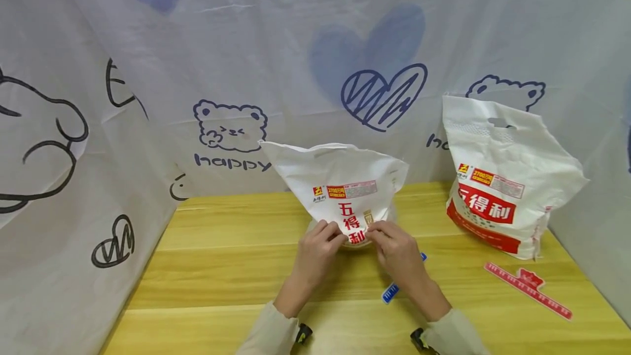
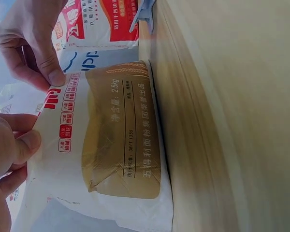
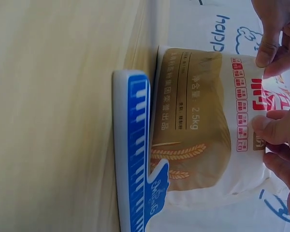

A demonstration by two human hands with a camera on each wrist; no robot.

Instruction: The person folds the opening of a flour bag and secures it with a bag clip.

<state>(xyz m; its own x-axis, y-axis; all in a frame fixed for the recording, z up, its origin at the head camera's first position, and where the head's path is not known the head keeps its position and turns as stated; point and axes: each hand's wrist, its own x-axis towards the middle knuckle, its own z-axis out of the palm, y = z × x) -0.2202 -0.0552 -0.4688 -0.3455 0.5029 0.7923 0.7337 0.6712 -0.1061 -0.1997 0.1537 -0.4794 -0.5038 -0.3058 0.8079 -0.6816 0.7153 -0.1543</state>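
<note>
A white flour bag (image 1: 340, 171) with red lettering stands upright at the middle of the table, its wide top edge spread and leaning back. The left hand (image 1: 315, 251) pinches the bag's front between thumb and fingers, just left of the red characters. On the other side of the lettering, the right hand (image 1: 399, 251) pinches the same front panel. In the right wrist view, the bag's brown lower part (image 3: 193, 111) shows wheat ears and 2.5kg. A blue clip (image 3: 137, 159) with a piano-key pattern lies before the bag, partly hidden by the right arm in the head view.
A second, fuller white and red flour bag (image 1: 508, 179) with a handle slot stands at the right. In front of it lies a red clip (image 1: 529, 289). Behind the wooden table (image 1: 212, 267) hangs a white printed curtain (image 1: 296, 43).
</note>
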